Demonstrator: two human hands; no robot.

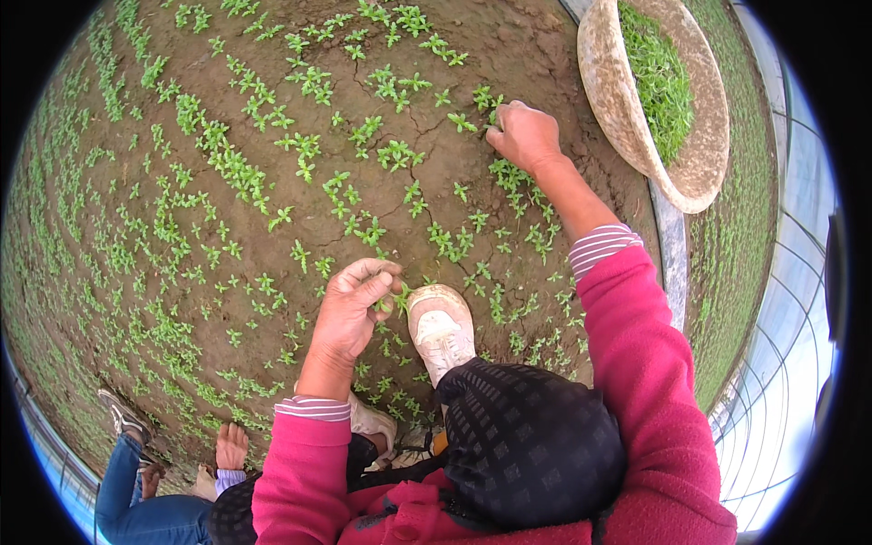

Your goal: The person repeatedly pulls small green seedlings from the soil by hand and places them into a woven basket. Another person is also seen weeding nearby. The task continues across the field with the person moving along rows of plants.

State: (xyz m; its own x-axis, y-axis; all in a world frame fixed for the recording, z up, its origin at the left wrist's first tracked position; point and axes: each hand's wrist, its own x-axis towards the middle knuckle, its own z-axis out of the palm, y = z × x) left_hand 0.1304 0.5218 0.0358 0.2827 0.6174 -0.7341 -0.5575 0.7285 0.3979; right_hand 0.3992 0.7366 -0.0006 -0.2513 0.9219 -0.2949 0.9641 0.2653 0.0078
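Observation:
Pinched fingers of my left hand [354,303] hold a small green seedling [400,300], just left of the toe of my shoe [439,327]. Farther out and to the right, my right hand [526,135] is down at the soil among a clump of seedlings [485,99]; its fingers are curled, and whether they grip a stem is hidden behind the knuckles. Beyond that hand, at the upper right, a dirt-stained pale basin [708,102] holds a heap of green seedlings [654,82].
Rows of seedlings [225,157] grow in cracked brown soil. A grey strip [671,252] edges the bed on the right, with more green plants beyond. At the lower left are another person's hand [231,446], jeans and shoe [126,415]. My knee [531,443] is in front of me.

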